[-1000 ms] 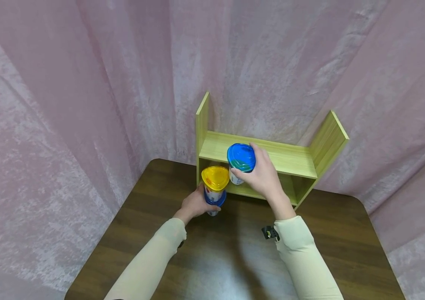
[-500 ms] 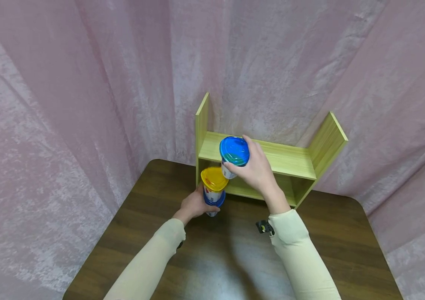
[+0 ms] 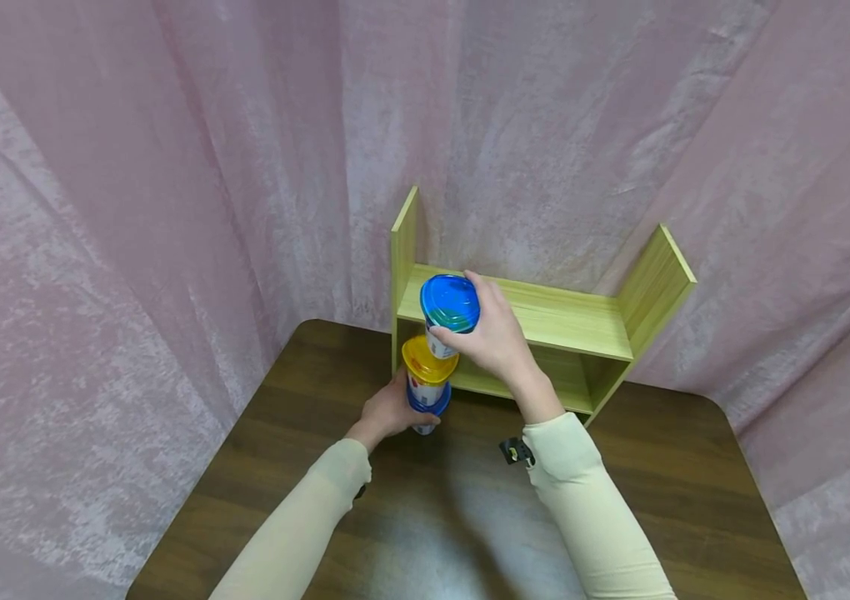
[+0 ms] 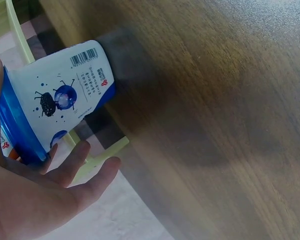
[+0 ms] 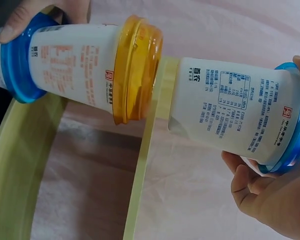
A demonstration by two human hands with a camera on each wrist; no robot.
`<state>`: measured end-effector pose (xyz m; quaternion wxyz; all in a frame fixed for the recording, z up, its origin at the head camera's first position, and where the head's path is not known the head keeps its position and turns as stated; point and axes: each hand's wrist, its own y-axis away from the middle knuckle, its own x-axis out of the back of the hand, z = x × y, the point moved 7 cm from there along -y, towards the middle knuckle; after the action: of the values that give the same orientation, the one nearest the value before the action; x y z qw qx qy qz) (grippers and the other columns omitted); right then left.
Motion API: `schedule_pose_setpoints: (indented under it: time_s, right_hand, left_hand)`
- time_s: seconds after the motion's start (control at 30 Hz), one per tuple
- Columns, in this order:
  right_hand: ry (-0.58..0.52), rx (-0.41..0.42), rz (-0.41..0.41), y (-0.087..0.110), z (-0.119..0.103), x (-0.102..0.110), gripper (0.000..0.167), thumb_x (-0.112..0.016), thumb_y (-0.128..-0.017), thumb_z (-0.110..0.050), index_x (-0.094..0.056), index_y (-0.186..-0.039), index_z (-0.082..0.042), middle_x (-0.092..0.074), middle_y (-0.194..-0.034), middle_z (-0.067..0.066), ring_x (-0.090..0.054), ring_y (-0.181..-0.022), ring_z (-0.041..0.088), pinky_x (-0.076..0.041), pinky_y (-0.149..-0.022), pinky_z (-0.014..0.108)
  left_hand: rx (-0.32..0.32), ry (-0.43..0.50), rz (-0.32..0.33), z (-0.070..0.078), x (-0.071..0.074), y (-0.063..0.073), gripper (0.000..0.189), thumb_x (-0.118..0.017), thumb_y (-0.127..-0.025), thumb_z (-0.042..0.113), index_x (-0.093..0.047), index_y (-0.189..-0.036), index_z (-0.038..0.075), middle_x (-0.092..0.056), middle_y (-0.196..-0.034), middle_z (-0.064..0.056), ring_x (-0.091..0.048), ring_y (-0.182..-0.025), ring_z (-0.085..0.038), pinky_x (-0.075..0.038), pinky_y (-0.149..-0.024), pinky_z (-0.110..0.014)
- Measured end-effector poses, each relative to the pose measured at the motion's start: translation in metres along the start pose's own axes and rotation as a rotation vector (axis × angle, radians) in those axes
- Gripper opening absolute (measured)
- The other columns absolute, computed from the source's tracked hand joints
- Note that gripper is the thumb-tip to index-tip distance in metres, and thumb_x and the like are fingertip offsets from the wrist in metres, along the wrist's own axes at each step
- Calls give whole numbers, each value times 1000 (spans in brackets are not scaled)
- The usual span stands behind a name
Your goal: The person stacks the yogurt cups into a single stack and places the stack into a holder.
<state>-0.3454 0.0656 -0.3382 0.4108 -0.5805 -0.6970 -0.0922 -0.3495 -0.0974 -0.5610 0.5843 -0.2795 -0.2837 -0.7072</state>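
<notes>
At the base of a small stack, a blue-lidded yogurt cup point(image 4: 65, 92) with berries printed on it stands on the table; my left hand point(image 3: 389, 410) grips it around its lid. On top of it sits a yellow-lidded yogurt cup point(image 5: 77, 62), upright. My right hand point(image 3: 498, 340) holds another blue-lidded yogurt cup point(image 3: 451, 302) near the lid, thumb on one side and fingers on the other. In the right wrist view, a narrow gap separates this cup's base from the yellow lid, and the two are slightly out of line.
Right behind the stack stands a light wooden shelf point(image 3: 582, 325) with two upright side panels and a lower compartment. It sits toward the back of the dark wooden table point(image 3: 657, 483). A pink curtain point(image 3: 275, 167) hangs behind.
My right hand has carried its blue-lidded yogurt cup leftward, from beside the stack to over the yellow-lidded cup. My left hand and the stacked cups have stayed in place.
</notes>
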Motion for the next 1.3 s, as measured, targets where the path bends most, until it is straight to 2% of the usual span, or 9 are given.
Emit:
schedule_pose_setpoints:
  time_s: [0.27, 0.6, 0.9, 1.17, 1.3]
  right_hand:
    - [11, 10, -34, -2, 0, -10, 96, -81, -82, -47, -32, -157, -13, -43, -147, 14, -50, -126, 34, -49, -100, 54]
    - [11, 1, -67, -1, 2, -20, 98, -82, -81, -48, -31, -157, -12, -45, -144, 14, -53, -123, 33, -51, -97, 54]
    - [16, 3, -69, -1, 3, -24, 100, -83, -79, -48, -31, -157, -14, -45, -144, 14, -52, -124, 33, -50, -98, 54]
    - [-63, -30, -72, 1, 7, -25, 99, -83, -80, -43, -27, -156, -12, -44, -146, 14, -53, -124, 35, -50, -98, 55]
    - [-83, -37, -100, 1, 8, -23, 97, -83, -82, -41, -27, -155, -10, -43, -145, 15, -52, -124, 35, -49, -99, 55]
  left_hand:
    - [3, 3, -20, 1, -1, -1, 110, -86, -73, 57, -24, -154, 18, -51, -145, -8, -55, -128, -28, -45, -105, -54]
    - [7, 29, -10, 2, -2, 1, 104, -88, -75, 48, -26, -153, 18, -52, -143, -8, -55, -127, -29, -45, -105, -55]
    - [17, 19, -4, 4, -2, 0, 105, -88, -76, 48, -24, -154, 19, -51, -144, -8, -55, -127, -29, -45, -104, -56]
    - [28, 25, -6, 4, -2, 2, 106, -87, -75, 53, -24, -154, 20, -51, -144, -7, -55, -127, -28, -45, -104, -56]
    - [20, 26, -8, 6, 0, 1, 106, -87, -75, 53, -24, -153, 21, -51, -144, -7, -55, -128, -28, -45, -105, -56]
